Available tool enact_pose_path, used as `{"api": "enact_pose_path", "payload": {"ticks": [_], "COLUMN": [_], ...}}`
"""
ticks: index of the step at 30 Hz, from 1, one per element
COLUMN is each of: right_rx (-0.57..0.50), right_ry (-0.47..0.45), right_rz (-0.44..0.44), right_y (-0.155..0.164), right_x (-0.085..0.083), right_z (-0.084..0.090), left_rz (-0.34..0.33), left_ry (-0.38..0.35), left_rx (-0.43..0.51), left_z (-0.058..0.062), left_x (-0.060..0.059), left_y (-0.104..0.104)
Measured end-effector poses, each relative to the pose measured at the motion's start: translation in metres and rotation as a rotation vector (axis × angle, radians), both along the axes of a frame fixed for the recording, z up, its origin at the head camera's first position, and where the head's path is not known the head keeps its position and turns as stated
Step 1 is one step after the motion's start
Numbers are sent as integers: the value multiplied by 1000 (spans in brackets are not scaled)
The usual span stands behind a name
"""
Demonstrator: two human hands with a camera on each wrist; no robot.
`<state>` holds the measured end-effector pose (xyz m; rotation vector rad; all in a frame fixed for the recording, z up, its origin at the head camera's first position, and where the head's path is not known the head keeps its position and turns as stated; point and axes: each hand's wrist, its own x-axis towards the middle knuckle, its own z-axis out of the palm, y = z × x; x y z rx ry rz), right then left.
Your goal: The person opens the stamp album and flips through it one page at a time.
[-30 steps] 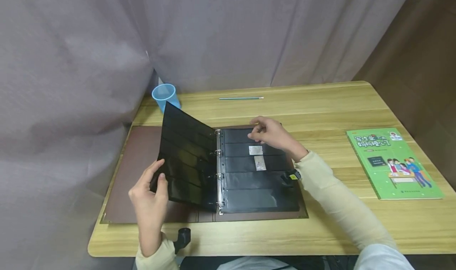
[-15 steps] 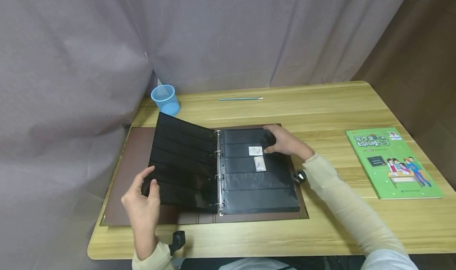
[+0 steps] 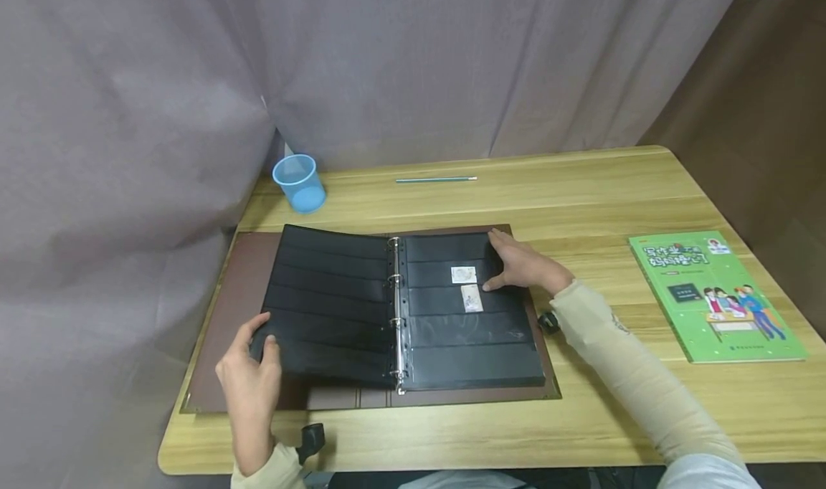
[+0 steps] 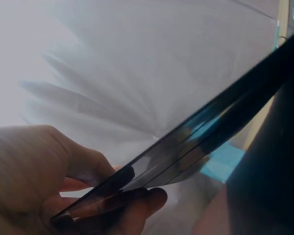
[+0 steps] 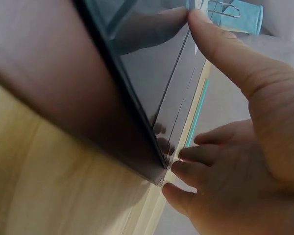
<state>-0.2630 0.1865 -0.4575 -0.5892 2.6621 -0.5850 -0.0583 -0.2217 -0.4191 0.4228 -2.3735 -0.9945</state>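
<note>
Two hands on an open ring binder (image 3: 387,396) lying flat near the middle of the wooden table (image 3: 581,195): left hand (image 3: 248,374) pinches the near-left corner of the black sleeve page (image 3: 329,302), thumb on top, fingers under, page raised slightly off the brown cover. Right hand (image 3: 525,267) lies with relaxed fingers on the right page's (image 3: 477,345) far right edge, thumb near two small stamps (image 3: 467,287) tucked in its pockets. Blue cup (image 3: 299,182) sits far left, thin pencil (image 3: 436,179) far centre, green book (image 3: 716,295) well apart on the right.
</note>
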Motion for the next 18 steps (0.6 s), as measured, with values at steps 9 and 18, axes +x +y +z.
{"api": "enact_pose_path", "payload": {"ticks": [9,18], "right_rx": [11,16], "right_ry": [-42,-44], "right_rz": [-14,-20], "right_y": [2,3], "right_x": [2,2], "right_z": [-3,-6], "left_rz": [29,2], "left_ry": [-82,-135], "left_rx": [17,13], "left_z": [-12,-26], "left_x": [0,1], "left_y": [-8,-17]}}
